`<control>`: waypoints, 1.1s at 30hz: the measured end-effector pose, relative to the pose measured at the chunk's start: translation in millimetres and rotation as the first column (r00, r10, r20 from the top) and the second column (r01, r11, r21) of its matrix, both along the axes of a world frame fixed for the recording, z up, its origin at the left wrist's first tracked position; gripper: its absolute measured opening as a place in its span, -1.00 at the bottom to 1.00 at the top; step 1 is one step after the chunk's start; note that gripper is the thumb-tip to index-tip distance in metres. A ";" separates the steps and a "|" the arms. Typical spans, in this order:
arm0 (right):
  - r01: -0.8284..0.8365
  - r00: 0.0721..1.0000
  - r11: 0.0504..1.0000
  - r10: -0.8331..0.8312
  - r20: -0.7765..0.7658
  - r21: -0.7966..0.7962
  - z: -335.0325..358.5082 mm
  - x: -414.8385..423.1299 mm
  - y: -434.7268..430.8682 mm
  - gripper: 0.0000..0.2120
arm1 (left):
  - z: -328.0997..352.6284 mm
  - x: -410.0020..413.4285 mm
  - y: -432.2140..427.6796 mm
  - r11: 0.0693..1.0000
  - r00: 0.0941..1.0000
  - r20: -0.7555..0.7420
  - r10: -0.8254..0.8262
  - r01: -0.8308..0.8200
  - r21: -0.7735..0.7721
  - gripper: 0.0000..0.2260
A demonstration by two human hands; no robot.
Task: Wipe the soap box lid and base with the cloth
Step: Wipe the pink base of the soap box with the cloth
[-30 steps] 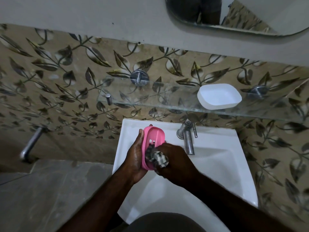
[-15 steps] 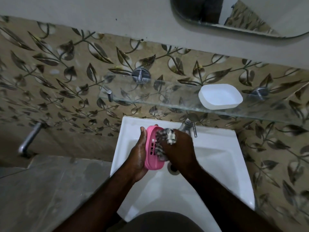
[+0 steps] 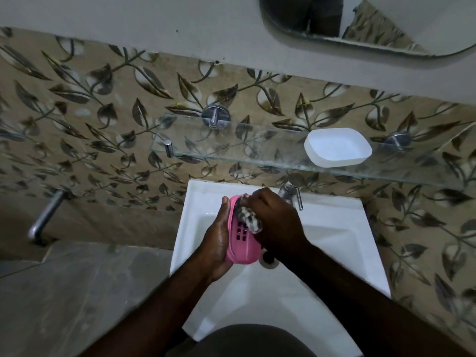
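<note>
Over the white sink (image 3: 334, 228), my left hand (image 3: 217, 243) grips a pink soap box part (image 3: 240, 247) with small slots, held on edge with its inside facing right. My right hand (image 3: 277, 222) holds a checked cloth (image 3: 248, 219) bunched in its fingers and presses it into the upper end of the pink part. The white soap box part (image 3: 337, 146) lies on the glass shelf (image 3: 231, 150) above, at its right side, apart from both hands.
A chrome tap (image 3: 292, 191) stands just behind my right hand at the sink's back edge. The sink drain (image 3: 268, 260) shows below the pink part. A metal pipe (image 3: 46, 215) juts from the tiled wall at left. A mirror (image 3: 360, 21) hangs above.
My right hand has slid the cloth from the lower middle of the pink part up to its top end. My left hand keeps the same hold.
</note>
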State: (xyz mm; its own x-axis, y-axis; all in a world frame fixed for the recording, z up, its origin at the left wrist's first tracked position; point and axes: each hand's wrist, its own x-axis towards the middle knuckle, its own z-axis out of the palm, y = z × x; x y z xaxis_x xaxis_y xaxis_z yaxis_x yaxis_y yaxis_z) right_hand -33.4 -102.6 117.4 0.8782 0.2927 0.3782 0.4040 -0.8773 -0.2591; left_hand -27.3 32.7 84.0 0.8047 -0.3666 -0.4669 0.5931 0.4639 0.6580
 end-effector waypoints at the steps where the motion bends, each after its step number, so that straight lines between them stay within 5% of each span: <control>1: 0.063 0.998 0.998 -0.063 0.000 0.029 0.7 3.2 0.4 -0.76 | 0.0 -1.4 -2.0 0.999 1.000 0.015 0.026 -0.027 0.033 -0.51; 5: 0.213 0.952 0.969 -0.178 -0.248 0.125 -9.6 -10.1 5.2 -0.73 | -1.3 -1.7 -5.0 0.988 0.995 0.036 0.089 -0.093 0.124 -0.42; 8: 0.295 0.791 0.903 -0.047 -0.610 0.313 -11.1 -28.2 13.2 -0.95 | -5.9 -4.2 0.0 0.989 0.991 -0.017 0.130 -0.128 0.080 -0.48; 10: 0.337 0.725 0.838 0.060 -0.687 0.429 -7.6 -27.5 12.1 -0.90 | -7.6 -5.4 1.0 0.994 0.991 -0.072 0.109 -0.108 0.028 -0.43; 12: 0.430 0.709 0.695 0.135 -0.692 0.576 -1.2 -20.3 11.4 -0.85 | -4.2 -4.4 -0.4 0.995 0.989 -0.126 0.080 -0.086 -0.047 -0.37; 14: 0.458 0.793 0.591 0.064 -0.605 0.664 6.3 -12.9 13.4 -0.87 | 3.0 -2.2 -4.6 0.994 0.993 -0.092 0.068 -0.076 -0.081 -0.37; 18: 0.423 0.890 0.519 -0.083 -0.448 0.743 12.9 -4.3 21.3 -0.91 | 8.8 -1.6 -9.8 0.996 0.998 -0.040 0.051 -0.054 -0.071 -0.45; 22: 0.076 0.906 0.824 0.177 -0.384 0.561 5.0 -16.2 12.2 -0.73 | 3.9 6.0 6.8 0.993 0.994 -0.078 0.075 -0.081 -0.080 -0.39; 26: -0.243 0.870 0.964 0.266 -0.415 0.109 13.1 -23.8 -5.8 -0.74 | -2.0 9.6 10.3 0.996 0.995 -0.074 0.073 -0.076 -0.046 -0.41; 29: -0.181 0.957 0.972 0.139 -0.256 -0.152 15.4 -12.9 -11.3 -0.67 | 1.0 7.4 3.6 0.999 0.997 -0.077 0.018 -0.021 -0.041 -0.47; 33: -0.024 0.985 0.998 0.033 -0.167 0.055 15.1 4.2 -9.0 -0.74 | 1.4 0.5 -4.3 1.000 0.999 -0.038 -0.007 0.007 -0.011 -0.55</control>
State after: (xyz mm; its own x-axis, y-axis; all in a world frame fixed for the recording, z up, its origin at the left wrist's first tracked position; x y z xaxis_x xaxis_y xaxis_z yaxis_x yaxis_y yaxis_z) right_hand -29.2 -111.6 132.5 0.9220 0.3026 0.2416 0.3758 -0.8495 -0.3704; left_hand -26.8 28.4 85.4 0.7839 -0.3771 -0.4932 0.6208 0.4664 0.6301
